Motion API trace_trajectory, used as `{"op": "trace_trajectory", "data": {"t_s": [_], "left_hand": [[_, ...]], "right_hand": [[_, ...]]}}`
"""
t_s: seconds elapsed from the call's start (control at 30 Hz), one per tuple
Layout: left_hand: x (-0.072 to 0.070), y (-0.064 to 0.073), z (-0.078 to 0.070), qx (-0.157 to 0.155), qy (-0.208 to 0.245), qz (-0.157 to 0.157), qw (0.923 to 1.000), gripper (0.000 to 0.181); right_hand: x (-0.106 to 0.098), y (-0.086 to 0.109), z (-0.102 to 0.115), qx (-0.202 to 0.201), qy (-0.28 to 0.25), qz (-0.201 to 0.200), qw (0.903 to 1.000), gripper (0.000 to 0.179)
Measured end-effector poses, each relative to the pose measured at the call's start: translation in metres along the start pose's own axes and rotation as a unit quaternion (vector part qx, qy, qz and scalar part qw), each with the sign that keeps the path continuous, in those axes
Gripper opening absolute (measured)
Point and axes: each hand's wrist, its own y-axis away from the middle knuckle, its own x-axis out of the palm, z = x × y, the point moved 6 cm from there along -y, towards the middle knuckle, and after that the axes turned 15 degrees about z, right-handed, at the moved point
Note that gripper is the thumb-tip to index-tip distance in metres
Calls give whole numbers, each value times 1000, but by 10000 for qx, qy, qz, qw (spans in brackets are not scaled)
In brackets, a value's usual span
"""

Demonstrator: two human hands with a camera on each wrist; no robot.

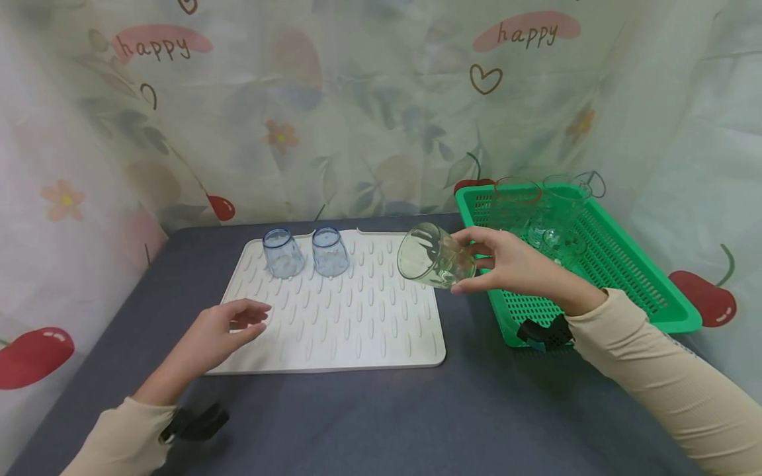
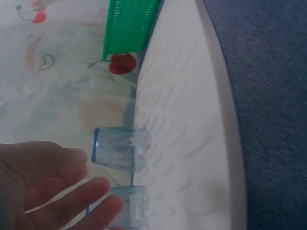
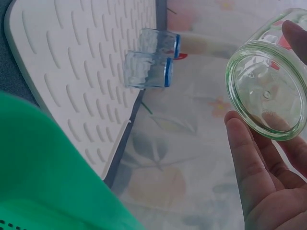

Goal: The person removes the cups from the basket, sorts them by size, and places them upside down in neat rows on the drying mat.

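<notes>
In the head view my right hand [image 1: 508, 261] grips a pale green drinking glass [image 1: 437, 254] near its base. The glass is tilted, its mouth facing left, above the right end of a white ridged drying mat [image 1: 357, 337]. Its round base [image 3: 268, 91] shows in the right wrist view, with thumb and fingers around it. Two blue glasses stand on the mat's back left part, a left one [image 1: 284, 254] and a right one [image 1: 330, 252]. My left hand [image 1: 223, 334] hovers over the mat's left edge, fingers loosely bent, holding nothing.
On the right stands a green plastic basket [image 1: 673, 322] with several clear glasses, one red-rimmed glass [image 1: 516, 198] and a handled mug [image 1: 565, 198] among them, at its back. A dark grey cloth [image 1: 333, 423] covers the table. Behind hangs a printed curtain [image 1: 357, 99].
</notes>
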Motion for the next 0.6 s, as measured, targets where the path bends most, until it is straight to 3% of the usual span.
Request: {"op": "trace_trajectory", "data": {"t_s": [0.33,0.6], "left_hand": [[15,5,23,-215,-247,27,9995,35],[27,3,32,-147,-494,40,9987,39]], "right_hand": [[1,1,0,10,-16,31,10000,70],[1,4,3,-61,-31,18,10000,68]]}}
